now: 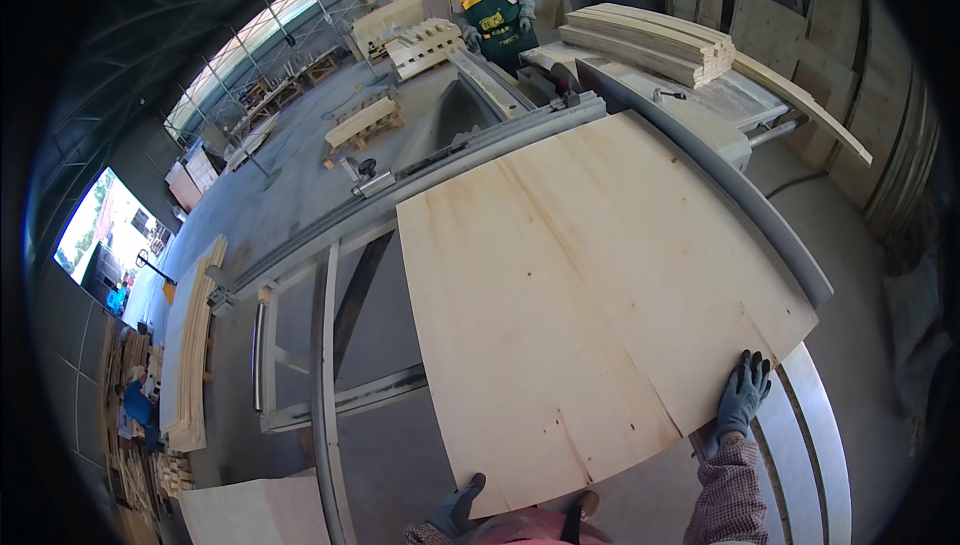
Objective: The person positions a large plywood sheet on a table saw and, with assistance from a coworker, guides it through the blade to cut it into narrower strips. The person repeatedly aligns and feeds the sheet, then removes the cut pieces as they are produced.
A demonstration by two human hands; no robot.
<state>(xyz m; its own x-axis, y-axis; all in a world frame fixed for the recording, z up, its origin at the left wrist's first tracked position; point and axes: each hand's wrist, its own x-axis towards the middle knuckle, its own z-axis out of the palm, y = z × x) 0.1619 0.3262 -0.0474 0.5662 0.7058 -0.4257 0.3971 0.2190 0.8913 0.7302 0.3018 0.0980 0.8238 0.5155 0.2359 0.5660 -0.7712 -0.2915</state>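
Observation:
A large plywood sheet [590,285] with brown streaks and small knots lies on the frame of a panel saw, its right side along the long metal fence [740,210]. My left hand [458,508], in a grey-blue work glove, grips the sheet's near left corner with the thumb on top; the other fingers are mostly hidden. Near the right corner, my right hand [743,395], gloved with dark fingertips, lies flat on the sheet with its fingers stretched out.
Across the saw stands a person in a green apron [500,20], beside stacked wooden strips [650,40]. Metal rails [815,435] run at my right. Pallets [362,127] and a board stack [190,345] stand left. Another plywood sheet [258,513] lies near left.

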